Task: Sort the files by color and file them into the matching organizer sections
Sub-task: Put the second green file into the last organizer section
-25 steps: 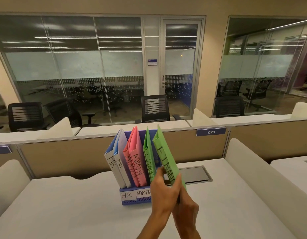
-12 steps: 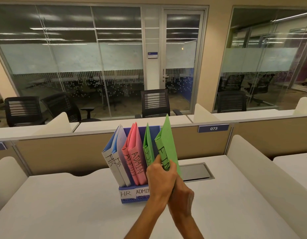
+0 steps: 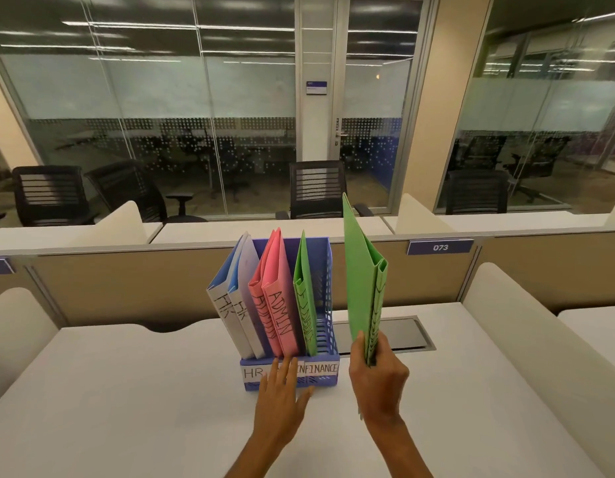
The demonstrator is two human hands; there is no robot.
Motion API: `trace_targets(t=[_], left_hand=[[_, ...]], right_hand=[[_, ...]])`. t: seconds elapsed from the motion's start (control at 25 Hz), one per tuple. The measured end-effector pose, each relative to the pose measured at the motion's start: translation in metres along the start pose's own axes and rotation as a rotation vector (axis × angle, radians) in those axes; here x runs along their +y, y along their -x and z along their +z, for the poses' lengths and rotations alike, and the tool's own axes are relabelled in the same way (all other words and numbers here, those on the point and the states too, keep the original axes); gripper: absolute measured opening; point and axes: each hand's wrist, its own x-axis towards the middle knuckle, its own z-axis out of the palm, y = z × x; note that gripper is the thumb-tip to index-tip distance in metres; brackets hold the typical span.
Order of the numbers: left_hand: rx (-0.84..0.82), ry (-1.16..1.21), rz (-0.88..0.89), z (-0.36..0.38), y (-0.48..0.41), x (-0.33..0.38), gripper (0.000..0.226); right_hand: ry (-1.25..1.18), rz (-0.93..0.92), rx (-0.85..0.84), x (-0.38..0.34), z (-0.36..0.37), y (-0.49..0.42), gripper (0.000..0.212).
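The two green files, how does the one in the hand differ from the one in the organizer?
The held green file is outside the organizer, raised in the right hand; the filed green file stands in the FINANCE section. The held one reaches higher. Both are green, upright, with handwritten spines.

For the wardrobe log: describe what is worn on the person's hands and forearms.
Nothing is worn. The left hand and right hand are bare, with no gloves, and no rings show on the fingers. Both forearms are bare down to the picture's lower edge: no sleeves, watch or bracelet in view.
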Motion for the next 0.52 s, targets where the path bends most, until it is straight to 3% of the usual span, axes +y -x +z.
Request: trace_targets(t=[0.2, 0.4, 0.52], left_hand=[[-0.086, -0.185, 0.06, 0.021, -0.014, -0.021, 0.079], [-0.043, -0.292, 0.073, 0.025, -0.017, -0.019, 0.074], [-0.082, -0.252, 0.055, 0.023, -0.016, -0.015, 0.077]], right_hand=[[-0.067, 0.005, -0.059, 0.005, 0.019, 0.001, 0.034], [-0.094, -0.001, -0.059, 0.008, 0.032, -0.001, 0.037], [-0.117, -0.022, -0.019, 0.005, 0.038, -0.011, 0.033]])
